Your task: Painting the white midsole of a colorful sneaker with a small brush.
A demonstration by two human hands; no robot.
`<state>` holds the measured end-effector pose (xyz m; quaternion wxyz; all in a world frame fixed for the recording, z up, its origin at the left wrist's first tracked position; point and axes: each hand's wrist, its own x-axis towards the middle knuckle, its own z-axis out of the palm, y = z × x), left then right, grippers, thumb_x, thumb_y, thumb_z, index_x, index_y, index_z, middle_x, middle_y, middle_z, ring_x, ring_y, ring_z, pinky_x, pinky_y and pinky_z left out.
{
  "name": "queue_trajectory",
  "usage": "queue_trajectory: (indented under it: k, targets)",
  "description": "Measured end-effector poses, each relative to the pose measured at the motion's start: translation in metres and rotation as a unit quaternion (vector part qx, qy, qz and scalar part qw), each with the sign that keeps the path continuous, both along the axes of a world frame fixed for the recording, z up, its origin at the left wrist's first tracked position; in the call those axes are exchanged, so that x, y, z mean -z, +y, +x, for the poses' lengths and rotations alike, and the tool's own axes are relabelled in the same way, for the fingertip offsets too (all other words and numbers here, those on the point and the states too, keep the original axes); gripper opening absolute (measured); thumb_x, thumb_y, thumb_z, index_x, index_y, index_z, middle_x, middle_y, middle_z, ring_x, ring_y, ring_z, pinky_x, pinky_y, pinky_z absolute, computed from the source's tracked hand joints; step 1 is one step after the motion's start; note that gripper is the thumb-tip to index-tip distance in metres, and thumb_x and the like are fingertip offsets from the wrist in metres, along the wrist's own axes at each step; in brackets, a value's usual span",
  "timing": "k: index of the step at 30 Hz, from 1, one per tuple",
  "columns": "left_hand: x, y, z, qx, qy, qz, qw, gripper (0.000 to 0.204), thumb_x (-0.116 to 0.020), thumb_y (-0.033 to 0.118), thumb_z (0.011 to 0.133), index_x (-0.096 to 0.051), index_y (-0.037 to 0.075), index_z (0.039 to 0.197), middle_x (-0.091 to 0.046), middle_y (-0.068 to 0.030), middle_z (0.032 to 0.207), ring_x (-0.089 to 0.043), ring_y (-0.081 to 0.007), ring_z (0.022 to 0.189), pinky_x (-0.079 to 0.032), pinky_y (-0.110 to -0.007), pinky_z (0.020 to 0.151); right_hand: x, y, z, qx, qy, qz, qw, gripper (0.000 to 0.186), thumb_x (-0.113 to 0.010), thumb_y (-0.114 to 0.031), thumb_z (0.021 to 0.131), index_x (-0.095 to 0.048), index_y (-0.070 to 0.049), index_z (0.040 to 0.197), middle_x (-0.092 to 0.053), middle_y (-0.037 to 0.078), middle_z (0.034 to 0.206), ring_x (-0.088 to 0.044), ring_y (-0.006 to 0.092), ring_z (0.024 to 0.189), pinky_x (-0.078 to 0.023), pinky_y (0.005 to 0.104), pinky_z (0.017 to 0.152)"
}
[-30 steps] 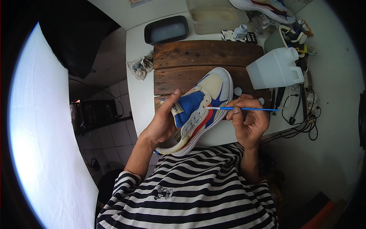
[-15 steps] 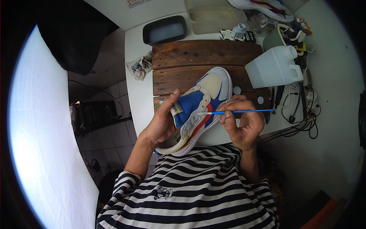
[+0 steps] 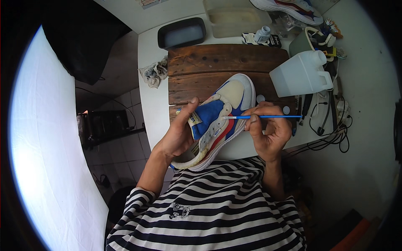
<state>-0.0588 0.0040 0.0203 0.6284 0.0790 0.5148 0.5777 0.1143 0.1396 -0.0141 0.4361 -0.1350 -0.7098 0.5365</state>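
My left hand (image 3: 176,134) grips a sneaker (image 3: 232,94) by its heel half and blue tongue, thumb up along the tongue. The shoe has a cream toe, blue and red side panels, a pale eyelet strip and a white sole; its laces are out. My right hand (image 3: 268,129) has its fingers closed round a slim blue paintbrush (image 3: 276,117), held level, with the bristles at the eyelet strip near the red panel. Under the shoe's front lies a dark wooden board (image 3: 222,56). Two small white caps (image 3: 286,110) sit on the board by my right hand.
On the white table (image 3: 148,104) are a black tray of liquid (image 3: 180,35), a plastic tub (image 3: 234,16), a small bottle (image 3: 263,33), a crumpled rag (image 3: 155,73), a translucent jug (image 3: 299,75), brushes (image 3: 328,27) and cables (image 3: 335,134). Another sneaker (image 3: 289,10) is at the back.
My right hand and brush moved down and left along the eyelet strip, then back up and slightly right over the last half second. My left hand and the shoe stayed nearly still.
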Motion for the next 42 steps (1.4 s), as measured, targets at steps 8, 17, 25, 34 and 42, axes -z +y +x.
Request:
queue_trajectory:
  k: [8,17,25,34,42]
  targets:
    - [-0.002,0.001,0.001,-0.011,0.014,-0.002,1.0,0.088,-0.047,0.066,0.094,-0.038,-0.007,0.144,-0.057,-0.0252,0.131,-0.059,-0.0295,0.122,-0.049,-0.039,0.103,0.001,0.0,0.003,-0.016,-0.013,0.082,0.996,0.007,-0.062,-0.002,0.093,-0.057,-0.001,0.097,-0.069,0.01,0.076,-0.063,0.0109,0.062,-0.047,0.0366,0.084]
    - [0.005,-0.002,0.0,-0.046,-0.054,0.02,0.997,0.065,-0.05,0.051,0.099,-0.051,-0.002,0.137,-0.065,-0.0174,0.124,-0.065,-0.026,0.113,-0.052,-0.037,0.099,0.004,-0.001,0.006,0.006,0.008,0.094,0.996,0.01,-0.065,0.003,0.085,-0.061,0.001,0.095,-0.07,0.012,0.083,-0.064,0.0176,0.071,-0.051,0.0304,0.074]
    - [-0.004,-0.007,0.004,0.011,0.013,0.014,1.0,0.092,-0.045,0.068,0.094,-0.029,-0.003,0.151,-0.044,-0.0261,0.146,-0.047,-0.0332,0.135,-0.039,-0.043,0.112,-0.002,0.036,0.044,0.185,0.021,-0.012,0.982,0.004,-0.062,0.003,0.092,-0.06,0.005,0.095,-0.069,0.011,0.084,-0.063,0.0113,0.065,-0.049,0.0229,0.058]
    - [-0.005,-0.011,0.006,0.086,0.131,-0.041,0.987,0.111,-0.037,0.085,0.085,-0.022,0.001,0.155,-0.036,-0.0281,0.151,-0.038,-0.0395,0.14,-0.034,-0.047,0.115,0.038,0.051,0.033,0.249,-0.184,0.137,0.941,0.011,-0.07,-0.003,0.085,-0.065,-0.003,0.094,-0.068,0.009,0.08,-0.067,0.0193,0.069,-0.051,0.0326,0.063]
    - [-0.005,-0.004,-0.001,0.083,0.092,-0.033,0.992,0.105,-0.04,0.081,0.087,-0.026,0.001,0.154,-0.038,-0.0277,0.149,-0.041,-0.0379,0.138,-0.036,-0.046,0.114,0.044,0.051,0.031,0.241,-0.173,0.093,0.95,0.009,-0.068,-0.002,0.088,-0.064,-0.001,0.095,-0.069,0.009,0.081,-0.065,0.016,0.064,-0.051,0.0298,0.06]
